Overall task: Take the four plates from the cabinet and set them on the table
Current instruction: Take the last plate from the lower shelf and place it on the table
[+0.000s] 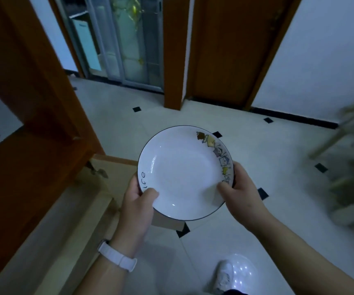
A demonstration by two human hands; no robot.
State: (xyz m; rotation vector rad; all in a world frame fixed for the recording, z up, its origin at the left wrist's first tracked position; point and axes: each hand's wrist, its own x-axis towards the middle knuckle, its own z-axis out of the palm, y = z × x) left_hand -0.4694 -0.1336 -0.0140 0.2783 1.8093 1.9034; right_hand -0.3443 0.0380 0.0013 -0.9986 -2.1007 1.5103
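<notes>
A white plate (182, 169) with a thin dark rim, a coloured pattern on its right edge and lettering on its left edge is held level above the floor. My left hand (137, 203) grips its near left edge, thumb on top. My right hand (238, 193) grips its near right edge, thumb resting inside the plate. Whether more plates are stacked under it is hidden. No table shows clearly.
A brown wooden cabinet (29, 128) fills the left side. A cardboard box (99, 201) lies on the tiled floor under the plate. A wooden door (225, 50) and a glass sliding door (127, 39) stand ahead. A blurred light wooden piece of furniture (350, 158) is at the right.
</notes>
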